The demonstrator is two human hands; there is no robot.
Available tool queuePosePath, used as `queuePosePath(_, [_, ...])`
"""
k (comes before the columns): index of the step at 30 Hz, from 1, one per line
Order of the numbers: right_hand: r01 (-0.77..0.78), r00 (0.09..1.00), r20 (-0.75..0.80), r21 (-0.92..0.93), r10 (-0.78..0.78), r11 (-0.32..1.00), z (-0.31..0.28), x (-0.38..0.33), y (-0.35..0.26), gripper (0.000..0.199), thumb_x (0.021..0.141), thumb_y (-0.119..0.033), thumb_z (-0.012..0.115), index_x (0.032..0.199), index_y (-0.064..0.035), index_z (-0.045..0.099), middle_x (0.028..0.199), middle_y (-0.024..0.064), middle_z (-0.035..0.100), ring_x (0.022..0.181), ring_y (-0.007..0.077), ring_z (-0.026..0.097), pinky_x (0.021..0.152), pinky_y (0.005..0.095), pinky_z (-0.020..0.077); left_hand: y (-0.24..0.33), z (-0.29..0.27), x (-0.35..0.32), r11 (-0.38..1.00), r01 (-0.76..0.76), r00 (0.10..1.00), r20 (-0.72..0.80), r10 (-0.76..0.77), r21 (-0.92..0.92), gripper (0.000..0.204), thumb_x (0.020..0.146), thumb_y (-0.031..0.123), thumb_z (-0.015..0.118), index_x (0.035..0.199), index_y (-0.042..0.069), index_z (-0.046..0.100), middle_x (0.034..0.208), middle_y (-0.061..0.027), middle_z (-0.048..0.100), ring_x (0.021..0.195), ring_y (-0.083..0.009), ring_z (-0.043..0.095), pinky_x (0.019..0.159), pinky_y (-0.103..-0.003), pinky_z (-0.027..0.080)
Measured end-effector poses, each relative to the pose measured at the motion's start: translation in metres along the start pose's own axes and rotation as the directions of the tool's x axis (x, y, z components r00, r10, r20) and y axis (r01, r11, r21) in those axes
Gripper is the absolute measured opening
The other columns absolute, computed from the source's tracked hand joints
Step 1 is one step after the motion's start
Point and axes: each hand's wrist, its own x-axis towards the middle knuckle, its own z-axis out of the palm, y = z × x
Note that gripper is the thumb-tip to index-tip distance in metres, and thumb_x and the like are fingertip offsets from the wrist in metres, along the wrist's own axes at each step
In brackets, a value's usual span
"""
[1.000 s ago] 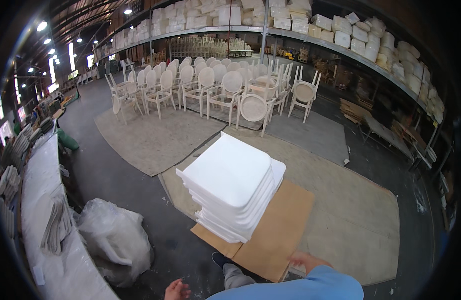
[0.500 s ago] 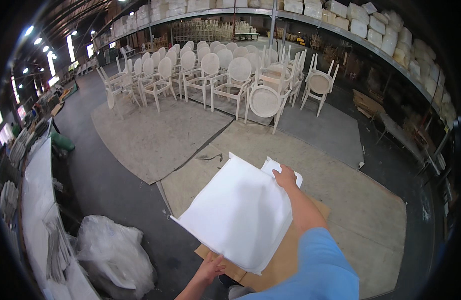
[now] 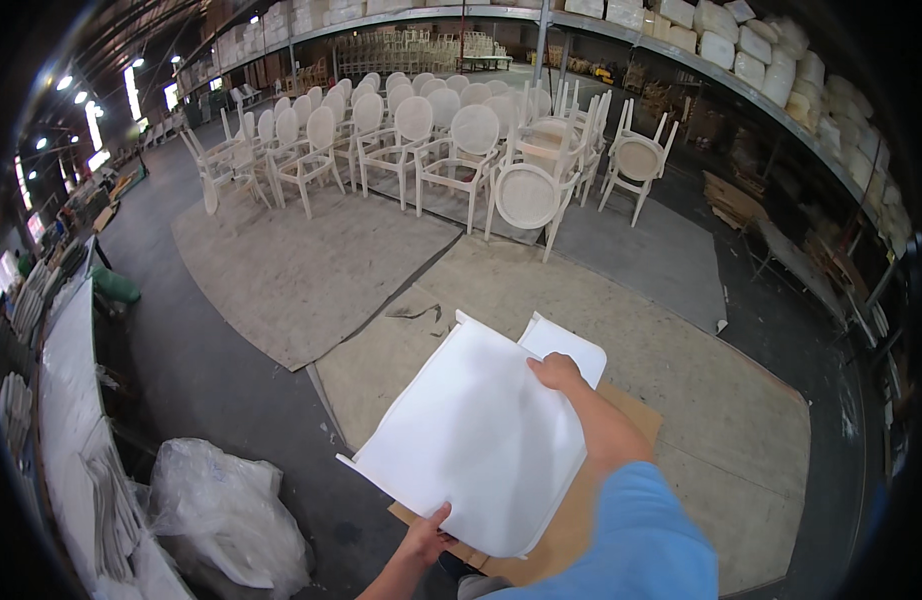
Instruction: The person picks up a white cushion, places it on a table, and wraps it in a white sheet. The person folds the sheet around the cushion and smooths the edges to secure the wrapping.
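A large white panel (image 3: pixel 466 430) with raised strips along two edges and projecting corners is tilted in front of me. My left hand (image 3: pixel 428 537) grips its near edge, thumb on top and fingers mostly hidden underneath. At the far right edge my right hand (image 3: pixel 559 372) is closed on the same panel, its fingertips bent over the border. Partly behind the panel shows a second white piece (image 3: pixel 581 350) with a rounded corner. Brown cardboard (image 3: pixel 631 412) lies below them both.
Rows of pale, round-backed chair frames (image 3: pixel 414 120) stand ahead, some stacked upside down. A clear plastic bag (image 3: pixel 221 510) sits at lower left beside a long white-topped table (image 3: pixel 76 380). Grey floor sheets (image 3: pixel 321 270) cover the middle. Shelving with wrapped bundles (image 3: pixel 716 50) runs overhead.
My right hand has shifted left and down, off the smaller white piece and onto the large panel's edge. My left thumb has come over the near edge.
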Motion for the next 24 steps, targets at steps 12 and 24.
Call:
queuePosePath(12, [0.602, 0.782, -0.442, 0.355, -0.438, 0.716, -0.124, -0.223, -0.073, 0.037, 0.091, -0.018, 0.074, 0.119, 0.0048, 0.065, 0.110, 0.0199, 0.071, 0.100, 0.0265, 0.067, 0.090, 0.0375, 0.0522, -0.042, -0.037, -0.066, 0.963, -0.211, 0.959, 0.153, 0.237, -0.166, 0.064, 0.103, 0.041, 0.062, 0.156, 0.011, 0.040, 0.154, -0.0053, 0.049, 0.139, -0.0266, 0.049, 0.116, -0.043, 0.039])
queuePosePath(24, [0.764, 0.408, 0.023, 0.538, -0.913, 0.355, 0.089, -0.364, -0.235, 0.058, 0.084, -0.017, 0.076, 0.135, 0.0000, 0.056, 0.124, 0.0202, 0.064, 0.111, 0.0242, 0.064, 0.100, 0.0392, 0.0488, -0.218, -0.218, -0.285, 0.354, -0.788, 0.597, -0.487, 0.638, -0.503, 0.080, 0.101, 0.019, 0.065, 0.165, 0.015, 0.017, 0.163, -0.0142, 0.033, 0.151, -0.0311, 0.032, 0.124, -0.052, 0.028])
